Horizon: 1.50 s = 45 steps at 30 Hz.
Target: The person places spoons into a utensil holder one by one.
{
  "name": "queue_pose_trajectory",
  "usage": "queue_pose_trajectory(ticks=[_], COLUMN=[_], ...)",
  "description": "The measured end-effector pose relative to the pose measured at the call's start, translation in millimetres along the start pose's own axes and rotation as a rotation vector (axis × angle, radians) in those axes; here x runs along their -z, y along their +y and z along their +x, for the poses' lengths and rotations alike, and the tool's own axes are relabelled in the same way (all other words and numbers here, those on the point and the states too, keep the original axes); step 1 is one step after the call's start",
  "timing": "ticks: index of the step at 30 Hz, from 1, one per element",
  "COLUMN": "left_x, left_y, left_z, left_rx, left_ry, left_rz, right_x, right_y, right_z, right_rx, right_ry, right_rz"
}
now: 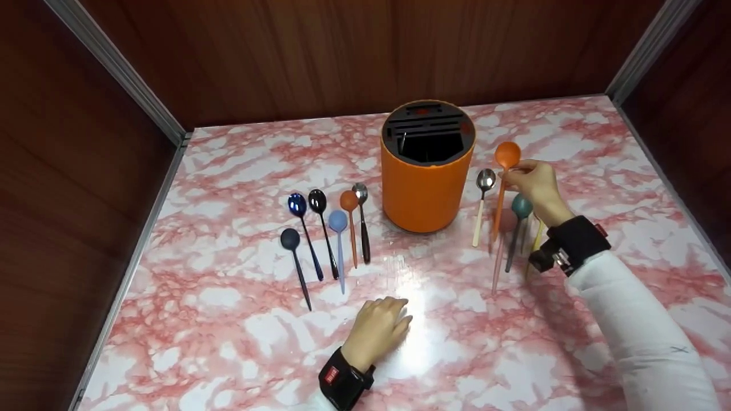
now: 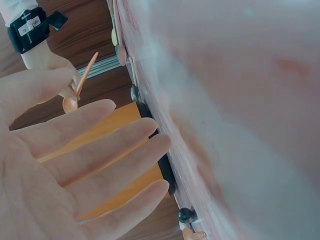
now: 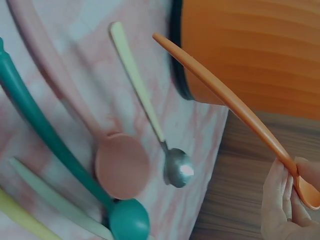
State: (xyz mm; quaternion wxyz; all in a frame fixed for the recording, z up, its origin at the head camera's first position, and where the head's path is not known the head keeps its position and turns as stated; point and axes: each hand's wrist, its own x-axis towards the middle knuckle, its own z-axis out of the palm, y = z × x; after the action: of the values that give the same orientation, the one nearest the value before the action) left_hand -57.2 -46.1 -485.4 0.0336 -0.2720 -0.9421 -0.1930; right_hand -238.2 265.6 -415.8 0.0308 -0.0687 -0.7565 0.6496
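My right hand [image 1: 539,187] pinches an orange spoon [image 1: 507,155] at the neck, just below its bowl. In the right wrist view the spoon's curved handle [image 3: 231,103] points away from the fingers, in front of the orange cutlery holder [image 3: 260,55]. Below that hand lie a pink spoon [image 3: 123,165], a teal spoon [image 3: 129,220], a pale green handle [image 3: 57,197], a yellow handle [image 3: 22,215] and a metal spoon with a cream handle [image 3: 134,75]. My left hand [image 1: 377,328] is low over the table, holding nothing, its fingers loosely extended in the left wrist view.
The round holder [image 1: 422,194] stands upright at the back centre, its black slotted top facing up. Left of it lie several spoons, among them dark blue [image 1: 297,204], black [image 1: 317,201], light blue [image 1: 338,221] and rust-orange [image 1: 349,200]. Wood-grain panels [image 1: 285,57] enclose the marbled table.
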Motion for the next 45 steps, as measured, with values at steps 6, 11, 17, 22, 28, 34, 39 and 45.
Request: queue_pose_trajectory(ticks=[6, 11, 17, 22, 28, 34, 39, 45], left_x=[2.7, 2.9, 3.4, 4.2, 4.0, 3.5, 2.7, 2.4], left_y=[0.4, 0.2, -0.5, -0.8, -1.8, -3.5, -4.3, -4.5], left_z=[-0.4, -0.6, -0.7, -1.0, -2.2, -2.4, -1.5, 0.3], left_rx=[0.011, 0.005, 0.005, 0.005, 0.005, 0.002, -0.002, 0.000], left_ry=[-0.020, -0.008, 0.003, 0.006, 0.021, 0.031, 0.050, 0.058], left_rz=[0.006, 0.006, 0.011, 0.014, 0.010, 0.009, 0.008, 0.003], right_x=[1.7, 1.5, 10.3, -0.5, -8.5, -15.6, -21.0, -24.8], right_y=[-21.2, -43.7, -43.3, -82.0, -113.5, -135.8, -147.9, -157.1], right_z=[-2.9, -7.6, 9.4, -10.7, -21.8, -29.9, -32.0, -33.6], right_rx=[0.006, 0.018, 0.069, 0.056, 0.082, 0.138, 0.187, 0.220], right_ry=[-0.003, 0.049, 0.012, 0.049, 0.037, -0.021, -0.025, -0.028], right_rz=[0.059, -0.040, 0.020, -0.067, -0.104, 0.012, -0.011, -0.098])
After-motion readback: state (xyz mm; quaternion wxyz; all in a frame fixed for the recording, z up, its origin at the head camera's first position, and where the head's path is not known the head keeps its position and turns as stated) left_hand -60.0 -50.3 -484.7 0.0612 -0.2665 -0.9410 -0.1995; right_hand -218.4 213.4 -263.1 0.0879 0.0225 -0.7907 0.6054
